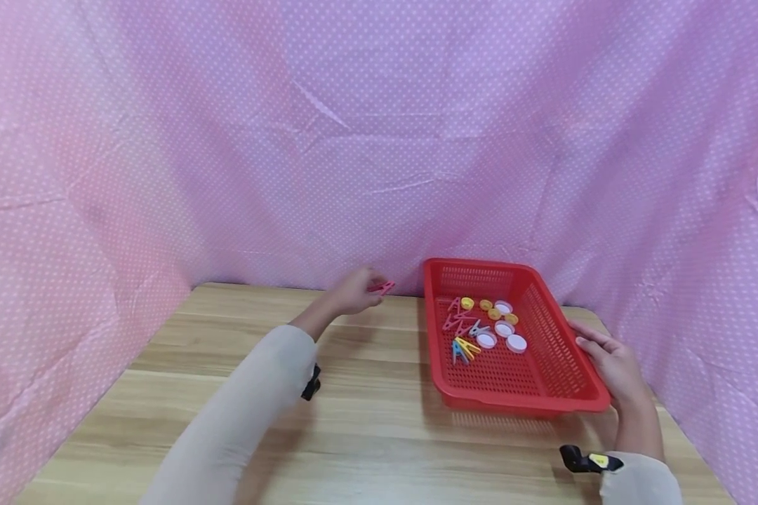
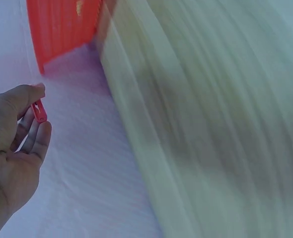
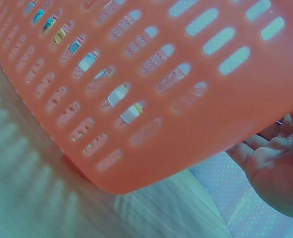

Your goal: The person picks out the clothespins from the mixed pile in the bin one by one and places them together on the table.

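While the left hand (image 1: 354, 291) pinches a small pink plastic clothespin (image 1: 382, 287) above the wooden worktop (image 1: 366, 421), just left of the red perforated plastic basket (image 1: 543, 393), the right hand (image 1: 613, 365) steadies that basket's right rim with relaxed fingers; judged mid-transfer, the next move calls for placement or release.

A wooden table (image 1: 379, 435) with pale, streaked grain is seen, its far edge set against a pink cloth (image 1: 354, 140) dotted with white. The cloth is hung behind the far edge and along the left and right edges, and creases are shown across it. The far left corner of the table is met by a fold in the cloth.
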The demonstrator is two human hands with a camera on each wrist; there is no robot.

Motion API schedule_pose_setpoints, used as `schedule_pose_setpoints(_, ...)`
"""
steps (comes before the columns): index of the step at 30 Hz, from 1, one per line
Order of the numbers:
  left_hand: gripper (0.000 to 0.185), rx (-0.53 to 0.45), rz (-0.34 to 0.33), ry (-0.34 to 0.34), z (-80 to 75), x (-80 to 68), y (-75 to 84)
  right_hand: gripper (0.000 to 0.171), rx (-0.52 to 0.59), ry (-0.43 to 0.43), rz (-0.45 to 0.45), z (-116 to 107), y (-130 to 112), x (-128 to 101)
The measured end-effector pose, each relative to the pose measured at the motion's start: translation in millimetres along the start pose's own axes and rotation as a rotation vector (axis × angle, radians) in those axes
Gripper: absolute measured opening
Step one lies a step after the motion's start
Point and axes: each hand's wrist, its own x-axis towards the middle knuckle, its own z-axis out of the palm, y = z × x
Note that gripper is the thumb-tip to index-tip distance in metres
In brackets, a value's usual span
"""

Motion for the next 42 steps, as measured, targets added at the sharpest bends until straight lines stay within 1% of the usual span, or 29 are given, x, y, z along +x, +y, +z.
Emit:
schedule_pose_setpoints(3,0.031,-0.046,-0.038,0.023,-3.7,-14.9,-19.9,0.038,0.0,0.007,0.002,1,0,1)
schedule_pose_setpoints(5,0.031,-0.077,-0.065,0.021,-7.0,-26.0,-31.1,0.039,-0.001,0.01,0.004,2,1,2)
schedule_pose_setpoints(9,0.034,-0.095,-0.14,0.03,-13.5,-45.7,-52.8,0.043,-0.009,0.016,0.004,2,2,1)
schedule_pose_setpoints(11,0.032,-0.093,-0.167,0.044,-16.3,-54.2,-63.4,0.044,-0.011,0.018,0.002,1,2,1)
schedule_pose_setpoints(13,0.03,-0.071,-0.189,0.055,-18.8,-63.0,-74.5,0.045,-0.012,0.017,0.001,1,2,0)
schedule_pose_setpoints(19,0.029,-0.035,-0.257,0.066,-27.3,-87.3,-102.2,0.049,-0.049,0.022,0.008,0,1,1)
schedule_pose_setpoints(22,0.033,-0.047,-0.298,0.072,-29.7,-97.5,-113.3,0.049,-0.057,0.025,0.007,-1,1,1)
schedule_pose_setpoints(25,0.034,-0.069,-0.321,0.073,-31.2,-107.4,-123.3,0.046,-0.057,0.038,0.0,0,2,2)
schedule_pose_setpoints(28,0.032,-0.062,-0.334,0.091,-33.1,-117.2,-132.4,0.044,-0.043,0.032,-0.015,2,4,3)
schedule_pose_setpoints(31,0.029,-0.032,-0.327,0.113,-36.2,-126.0,-140.0,0.044,-0.034,0.024,-0.033,4,4,4)
schedule_pose_setpoints(35,0.029,-0.01,-0.324,0.139,-38.3,-134.1,-148.0,0.048,-0.068,0.039,-0.025,3,4,3)
schedule_pose_setpoints(39,0.035,-0.007,-0.349,0.157,-39.0,-140.6,-153.6,0.053,-0.089,0.045,0.0,2,1,1)
schedule_pose_setpoints(42,0.038,-0.005,-0.378,0.16,-40.3,-145.2,-156.6,0.053,-0.087,0.038,0.002,1,1,1)
